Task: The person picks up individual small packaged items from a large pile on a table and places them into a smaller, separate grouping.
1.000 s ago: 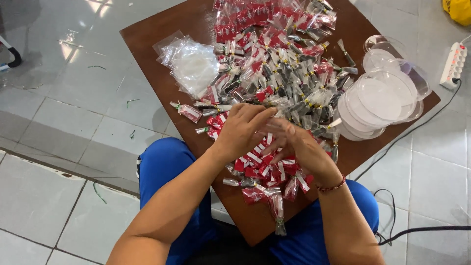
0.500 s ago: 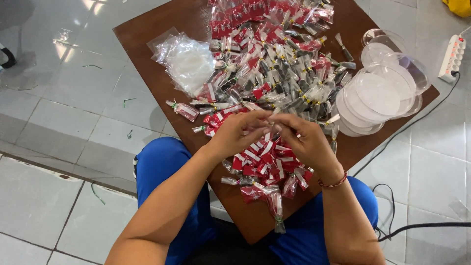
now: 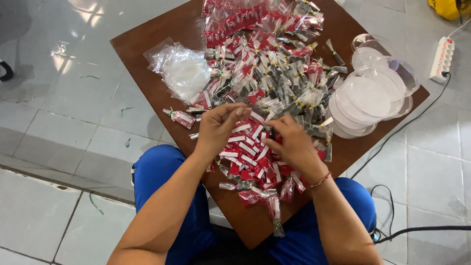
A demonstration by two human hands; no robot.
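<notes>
In the head view we look down on a square brown wooden board (image 3: 147,64) resting across our blue-clad knees, one corner pointing toward us. Our left hand (image 3: 218,130) is over the near middle of the board with fingers loosely curled, thumb and forefinger close together; whether they pinch anything we cannot tell. Our right hand (image 3: 292,145) sits just beside it, fingertips narrowed on what looks like one small clear plastic sachet with a red-and-white label (image 3: 267,137), though the hold is partly hidden. This sachet lies at the top of the heap of similar red-labelled sachets (image 3: 250,162) spreading toward the near corner. We judge these packets very light, soft and crinkly, slippery against each other, so a fingertip pinch at the twisted, tied neck should serve better than squeezing the filled body. Further back, a larger pile of sachets with dark contents (image 3: 274,68) covers the board's middle and far corner. A crumpled stack of clear empty plastic bags (image 3: 184,71) lies near the left corner, and a stack of round clear plastic lids (image 3: 368,95) sits at the right corner. A white power strip (image 3: 441,59) lies on the tiled floor beyond.
</notes>
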